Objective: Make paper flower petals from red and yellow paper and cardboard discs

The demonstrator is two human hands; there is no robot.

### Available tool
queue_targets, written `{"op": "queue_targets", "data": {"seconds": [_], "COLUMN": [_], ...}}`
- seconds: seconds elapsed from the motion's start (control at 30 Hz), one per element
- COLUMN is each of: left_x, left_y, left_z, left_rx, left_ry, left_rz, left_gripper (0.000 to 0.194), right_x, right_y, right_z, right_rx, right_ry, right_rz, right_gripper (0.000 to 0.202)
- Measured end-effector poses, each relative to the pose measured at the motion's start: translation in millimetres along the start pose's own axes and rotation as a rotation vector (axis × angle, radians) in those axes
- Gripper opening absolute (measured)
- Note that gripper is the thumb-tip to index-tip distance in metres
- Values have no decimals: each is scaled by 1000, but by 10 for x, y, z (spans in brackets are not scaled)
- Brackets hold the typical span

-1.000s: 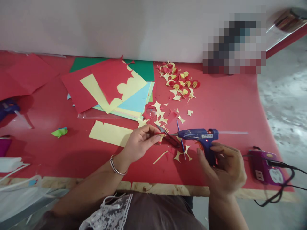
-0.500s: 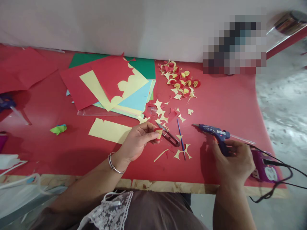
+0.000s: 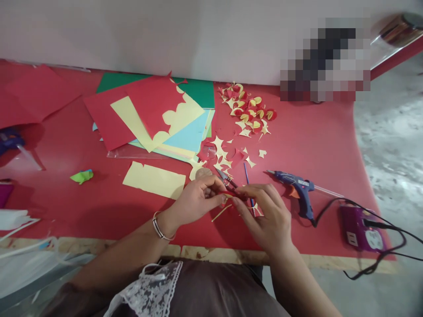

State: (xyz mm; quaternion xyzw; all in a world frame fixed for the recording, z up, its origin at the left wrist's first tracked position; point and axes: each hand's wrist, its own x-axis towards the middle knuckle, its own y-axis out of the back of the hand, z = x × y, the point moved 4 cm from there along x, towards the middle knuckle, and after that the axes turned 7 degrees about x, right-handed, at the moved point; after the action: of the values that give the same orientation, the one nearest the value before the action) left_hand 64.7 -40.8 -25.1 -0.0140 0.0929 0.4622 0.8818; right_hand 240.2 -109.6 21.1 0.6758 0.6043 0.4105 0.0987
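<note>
A small folded red and yellow paper piece point(image 3: 228, 195) is pinched between my two hands above the near middle of the table. The fingers of my left hand point(image 3: 198, 198) close on its left end. My right hand point(image 3: 266, 211) grips its right end between thumb and forefinger. Just behind my fingers lie scissors point(image 3: 226, 177), partly covered by them. A blue stick point(image 3: 246, 174) rests beside them, its lower part half hidden by my right hand. The blue glue gun point(image 3: 299, 187) lies on its side to the right, with no hand on it.
Red, yellow and blue paper sheets point(image 3: 128, 127) are stacked at the back left. Finished-looking red and yellow paper pieces point(image 3: 256, 112) and offcuts point(image 3: 218, 149) lie behind my hands. A purple power socket point(image 3: 360, 231) with black cables sits at the right edge.
My right hand has let go of the glue gun, which now lies on the table, and has moved left to grip the paper piece. My left hand has shifted slightly right and down.
</note>
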Motion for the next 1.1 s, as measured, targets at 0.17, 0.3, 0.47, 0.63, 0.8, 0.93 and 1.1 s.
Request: {"op": "queue_targets", "data": {"seconds": [0.17, 0.3, 0.47, 0.63, 0.8, 0.93, 1.1], "left_x": [7, 4, 1, 2, 6, 15, 17], "left_y": [15, 30, 15, -2, 28, 43, 33], "left_z": [-25, -46, -38, -23, -8, -7, -12], "left_rx": [-13, -124, -252, -327, -299, -308, -339], "left_ry": [-11, 21, 59, 62, 28, 11, 48], "left_rz": [41, 68, 76, 59, 82, 97, 88], "left_gripper": [12, 16, 17, 18, 19, 21, 23], "right_x": [9, -18, -39, -58, -63, -54, -27], "right_y": [-121, -153, -171, -181, -198, -201, -197], "right_z": [-24, -55, -68, -64, -62, -67, -78], "right_rx": [15, -9, -22, -56, -50, -38, -16], "right_ry": [85, 149, 176, 189, 184, 183, 177], "right_rz": [12, 40, 71, 103, 114, 98, 104], "right_gripper": [16, 18, 23, 26, 27, 23, 20]}}
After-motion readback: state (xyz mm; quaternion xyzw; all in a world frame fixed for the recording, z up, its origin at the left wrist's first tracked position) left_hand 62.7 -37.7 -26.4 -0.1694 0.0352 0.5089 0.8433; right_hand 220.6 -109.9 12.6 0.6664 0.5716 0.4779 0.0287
